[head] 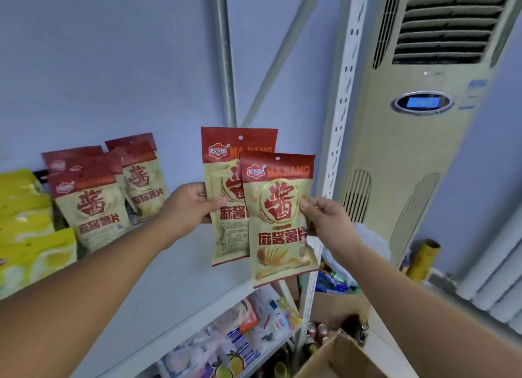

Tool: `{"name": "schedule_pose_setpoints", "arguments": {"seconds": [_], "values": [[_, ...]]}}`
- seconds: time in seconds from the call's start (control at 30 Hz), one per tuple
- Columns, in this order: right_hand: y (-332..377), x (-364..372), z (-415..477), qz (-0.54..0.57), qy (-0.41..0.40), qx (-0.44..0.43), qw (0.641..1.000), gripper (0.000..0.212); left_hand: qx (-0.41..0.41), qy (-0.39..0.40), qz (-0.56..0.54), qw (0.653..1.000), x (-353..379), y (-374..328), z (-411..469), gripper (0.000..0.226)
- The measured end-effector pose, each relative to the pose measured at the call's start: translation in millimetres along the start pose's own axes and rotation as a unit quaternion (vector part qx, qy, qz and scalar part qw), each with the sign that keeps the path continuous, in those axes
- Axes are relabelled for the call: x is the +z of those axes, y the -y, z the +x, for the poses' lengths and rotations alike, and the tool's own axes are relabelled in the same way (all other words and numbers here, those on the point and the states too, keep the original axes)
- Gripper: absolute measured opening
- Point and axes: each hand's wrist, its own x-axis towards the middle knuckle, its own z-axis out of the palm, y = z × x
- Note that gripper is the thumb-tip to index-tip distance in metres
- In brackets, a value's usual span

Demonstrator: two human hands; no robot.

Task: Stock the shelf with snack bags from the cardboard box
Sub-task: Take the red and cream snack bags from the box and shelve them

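Observation:
I hold two red-and-tan snack bags upright over the white shelf. My left hand grips the rear bag by its left edge. My right hand pinches the front bag at its right edge; this bag overlaps the rear one. Several matching bags stand against the wall at the shelf's back left. A corner of the cardboard box shows at the bottom right.
Yellow snack bags fill the shelf's left end. A perforated white upright bounds the shelf on the right, with a tall air conditioner beyond it. The lower shelf holds mixed packets. Drink cans and wrappers lie on the floor.

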Motion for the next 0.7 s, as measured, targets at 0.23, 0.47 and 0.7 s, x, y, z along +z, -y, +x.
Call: {"name": "schedule_pose_setpoints", "arguments": {"seconds": [0.23, 0.47, 0.7], "values": [[17, 121, 9, -0.016, 0.059, -0.011, 0.998, 0.025, -0.008, -0.093, 0.011, 0.996, -113, 24, -39, 0.011], [12, 240, -5, -0.009, 0.112, 0.000, 0.994, 0.028, -0.047, -0.145, 0.029, 0.988, -226, 72, -83, 0.015], [-16, 309, -21, 0.007, 0.118, 0.030, 0.992, 0.029, -0.080, -0.172, 0.027, 0.981, -283, 116, -107, 0.015]]}}
